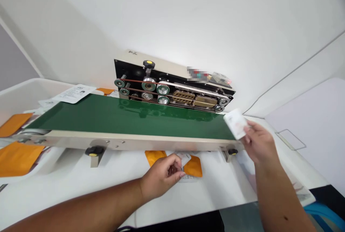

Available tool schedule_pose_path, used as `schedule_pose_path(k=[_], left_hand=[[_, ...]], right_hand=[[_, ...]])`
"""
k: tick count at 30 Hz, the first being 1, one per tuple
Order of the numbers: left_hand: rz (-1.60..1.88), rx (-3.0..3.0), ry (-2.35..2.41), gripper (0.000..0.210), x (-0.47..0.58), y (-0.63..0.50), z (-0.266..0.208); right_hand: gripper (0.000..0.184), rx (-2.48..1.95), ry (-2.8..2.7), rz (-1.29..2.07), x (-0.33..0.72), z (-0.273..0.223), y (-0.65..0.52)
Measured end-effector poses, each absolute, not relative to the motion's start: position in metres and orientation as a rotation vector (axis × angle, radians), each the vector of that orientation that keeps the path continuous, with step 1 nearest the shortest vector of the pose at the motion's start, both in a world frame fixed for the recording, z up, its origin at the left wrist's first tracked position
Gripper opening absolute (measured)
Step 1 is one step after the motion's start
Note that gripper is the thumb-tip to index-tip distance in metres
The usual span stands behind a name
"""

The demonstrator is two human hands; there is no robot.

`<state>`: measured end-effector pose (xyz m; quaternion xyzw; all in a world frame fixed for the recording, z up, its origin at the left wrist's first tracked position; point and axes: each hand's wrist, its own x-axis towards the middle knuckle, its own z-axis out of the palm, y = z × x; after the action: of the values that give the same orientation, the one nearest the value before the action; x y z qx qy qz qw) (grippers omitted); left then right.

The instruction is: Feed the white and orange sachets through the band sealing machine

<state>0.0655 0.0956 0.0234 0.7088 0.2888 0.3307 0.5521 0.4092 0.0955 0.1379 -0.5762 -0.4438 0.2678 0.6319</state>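
My right hand [258,142] holds a small white pouch [235,122] at the right end of the green conveyor belt [129,117], close to the sealing machine's rollers [172,90]. My left hand [161,176] rests on the white table [81,178] below the belt, fingers pinched on a white and orange pouch [188,165] from a small pile there. Another orange pouch [155,156] lies beside it, partly under the belt frame.
A white bin [24,93] at the left holds several orange pouches [18,156] and white printed pouches [72,93]. Two black and yellow knobs [94,150] stick out from the belt frame. A white wall stands behind.
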Motion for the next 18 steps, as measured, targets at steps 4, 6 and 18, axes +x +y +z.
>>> schedule_pose_path(k=[4, 6, 18], left_hand=[[0.781, 1.759, 0.651, 0.013, 0.065, 0.095, 0.024], [0.789, 1.792, 0.639, 0.010, 0.065, 0.094, 0.025], [0.828, 1.927, 0.643, 0.005, 0.064, 0.092, 0.031]], right_hand=[[0.032, -1.228, -0.715, 0.385, 0.448, 0.148, 0.138], [0.028, -1.302, -0.681, 0.359, 0.457, 0.145, 0.152], [0.028, -1.379, -0.792, 0.629, 0.427, 0.140, 0.175]])
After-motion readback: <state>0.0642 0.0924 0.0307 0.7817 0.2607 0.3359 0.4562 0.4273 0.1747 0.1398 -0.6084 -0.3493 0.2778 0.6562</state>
